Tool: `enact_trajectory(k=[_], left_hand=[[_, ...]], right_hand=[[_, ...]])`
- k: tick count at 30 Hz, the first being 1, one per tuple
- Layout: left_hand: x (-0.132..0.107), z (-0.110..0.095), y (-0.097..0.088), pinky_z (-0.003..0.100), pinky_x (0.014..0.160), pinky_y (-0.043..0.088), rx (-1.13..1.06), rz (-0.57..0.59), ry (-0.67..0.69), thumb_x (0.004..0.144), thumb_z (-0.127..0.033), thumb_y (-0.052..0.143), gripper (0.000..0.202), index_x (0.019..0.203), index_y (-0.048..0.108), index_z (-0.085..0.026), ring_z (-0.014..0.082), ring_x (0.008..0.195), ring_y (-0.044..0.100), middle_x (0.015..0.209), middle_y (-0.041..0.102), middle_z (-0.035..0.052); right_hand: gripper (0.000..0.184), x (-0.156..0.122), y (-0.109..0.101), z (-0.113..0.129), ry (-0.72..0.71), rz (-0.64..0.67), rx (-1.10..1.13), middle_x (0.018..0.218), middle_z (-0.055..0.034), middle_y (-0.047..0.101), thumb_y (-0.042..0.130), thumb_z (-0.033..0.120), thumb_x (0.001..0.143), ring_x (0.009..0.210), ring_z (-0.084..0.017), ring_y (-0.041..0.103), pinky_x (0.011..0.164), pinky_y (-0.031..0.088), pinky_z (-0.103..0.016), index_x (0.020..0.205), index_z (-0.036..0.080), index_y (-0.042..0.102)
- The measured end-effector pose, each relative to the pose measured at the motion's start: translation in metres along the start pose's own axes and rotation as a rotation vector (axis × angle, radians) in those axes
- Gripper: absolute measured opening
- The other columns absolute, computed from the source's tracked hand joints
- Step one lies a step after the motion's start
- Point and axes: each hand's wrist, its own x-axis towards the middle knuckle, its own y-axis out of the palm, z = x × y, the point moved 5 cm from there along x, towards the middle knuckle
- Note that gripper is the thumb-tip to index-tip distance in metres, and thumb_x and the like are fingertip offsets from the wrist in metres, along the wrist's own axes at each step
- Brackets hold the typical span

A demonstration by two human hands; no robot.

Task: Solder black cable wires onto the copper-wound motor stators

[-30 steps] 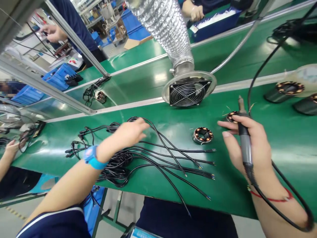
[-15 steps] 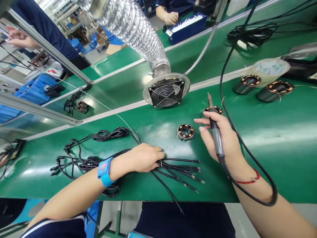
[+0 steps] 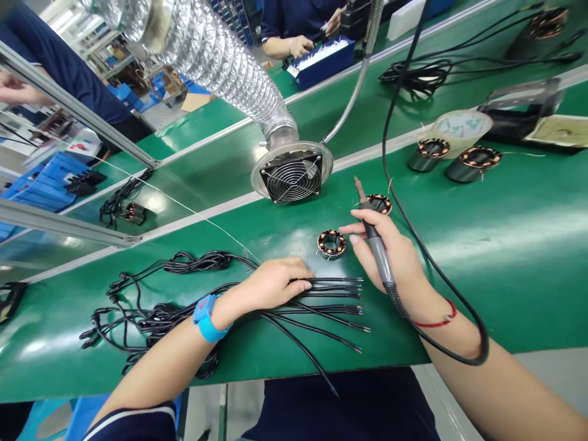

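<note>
My left hand (image 3: pixel 282 285) lies over a bundle of black cables (image 3: pixel 321 306), thumb and fingers closed around some of them. Their stripped ends, with coloured cores, fan out to the right. A thin pale wire (image 3: pixel 202 217), resembling solder, runs from the upper left to this hand; its end there is hard to make out. In my right hand (image 3: pixel 395 251) is a soldering iron (image 3: pixel 379 254), its tip pointing up and away. One stator (image 3: pixel 331 244) with copper windings stands between my hands. Another stator (image 3: pixel 381 203) is just behind the iron, partly covered by it.
A fan (image 3: pixel 296 177) on a silver duct (image 3: pixel 229 67) hangs over the bench's back edge. Two more stators (image 3: pixel 429 154) stand near a tape roll (image 3: pixel 462 128). The iron's cord (image 3: pixel 390 135) loops past my right arm. Across the bench, a co-worker's hands are near a blue box (image 3: pixel 321 64).
The view has shifted to the right. My left hand has moved over the cables, and the cable ends lie more spread and level. My right hand still holds the soldering iron.
</note>
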Motion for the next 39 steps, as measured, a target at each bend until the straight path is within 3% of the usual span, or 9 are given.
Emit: enact_trajectory(k=[3,7,11,14,19,24,28,33,39], left_hand=[[0.001,0.005,-0.003,0.029,0.085,0.047,-0.046,-0.126,-0.028,0.098,-0.031,0.043,0.033,0.11,0.07,-0.016,0.018,0.093,0.062,0.099,0.068,0.0086],[-0.003,0.008,-0.01,0.027,0.076,0.046,-0.152,-0.183,-0.032,0.098,-0.034,0.045,0.034,0.103,0.072,-0.014,0.0158,0.08,0.059,0.085,0.067,0.0057],[-0.004,0.008,-0.012,0.026,0.077,0.045,-0.226,-0.158,-0.032,0.098,-0.036,0.045,0.035,0.101,0.072,-0.015,0.015,0.079,0.058,0.085,0.066,0.0052],[-0.005,0.009,-0.007,0.026,0.073,0.044,-0.276,-0.088,-0.035,0.098,-0.037,0.04,0.036,0.106,0.068,-0.015,0.0139,0.074,0.057,0.082,0.064,0.0037],[-0.009,0.017,-0.008,0.024,0.065,0.041,-0.387,-0.17,-0.131,0.095,-0.039,0.044,0.025,0.096,0.056,-0.017,0.0118,0.065,0.051,0.07,0.058,-0.0016],[-0.01,0.01,-0.01,0.024,0.07,0.041,-0.369,-0.038,-0.071,0.098,-0.034,0.039,0.026,0.089,0.056,-0.017,0.0107,0.066,0.05,0.068,0.058,-0.0022],[-0.01,0.011,-0.009,0.024,0.066,0.039,-0.473,0.064,-0.071,0.097,-0.044,0.041,0.035,0.092,0.059,-0.015,0.0102,0.062,0.047,0.063,0.052,-0.0035],[-0.007,0.017,-0.007,0.024,0.061,0.036,-0.603,0.104,-0.1,0.094,-0.056,0.043,0.046,0.093,0.059,-0.013,0.0096,0.058,0.042,0.059,0.048,-0.0049],[-0.002,0.017,-0.009,0.024,0.061,0.035,-0.596,0.117,-0.121,0.094,-0.054,0.043,0.045,0.092,0.06,-0.013,0.0099,0.058,0.041,0.058,0.049,-0.0044]], right_hand=[[0.033,-0.002,0.002,0.003,-0.005,0.041,0.114,0.095,-0.0023,0.076,0.055,0.02,0.088,0.087,-0.018,0.074,0.081,0.06,-0.035,0.12,0.025,0.052],[0.032,-0.004,0.006,0.008,0.003,0.064,0.349,0.094,-0.0013,0.074,0.056,0.02,0.09,0.078,-0.014,0.073,0.074,0.061,-0.03,0.121,0.025,0.05],[0.033,-0.007,0.01,0.012,-0.02,0.081,0.5,0.095,-0.0026,0.072,0.058,0.021,0.091,0.088,-0.015,0.073,0.075,0.062,-0.029,0.121,0.026,0.048],[0.034,-0.007,0.013,0.011,0.026,0.113,0.615,0.095,-0.0021,0.07,0.06,0.027,0.091,0.082,-0.014,0.072,0.071,0.063,-0.028,0.122,0.027,0.047],[0.035,-0.008,0.016,0.011,0.1,0.149,0.765,0.087,0.0025,0.068,0.065,0.032,0.089,0.071,-0.01,0.07,0.067,0.063,-0.025,0.12,0.028,0.048],[0.036,-0.009,0.017,0.015,0.108,0.177,0.847,0.091,0.0025,0.069,0.065,0.027,0.089,0.065,-0.009,0.071,0.064,0.062,-0.022,0.12,0.028,0.047],[0.036,-0.01,0.017,0.018,0.13,0.201,0.893,0.091,0.0034,0.069,0.065,0.025,0.09,0.066,-0.009,0.072,0.061,0.062,-0.02,0.121,0.028,0.046],[0.035,-0.013,0.015,0.021,0.101,0.215,0.843,0.093,0.0024,0.069,0.063,0.025,0.091,0.068,-0.01,0.073,0.065,0.063,-0.023,0.122,0.028,0.047],[0.038,-0.014,0.012,0.022,-0.042,0.176,0.698,0.095,0.0026,0.07,0.058,0.014,0.092,0.075,-0.011,0.073,0.069,0.062,-0.025,0.125,0.031,0.049]])
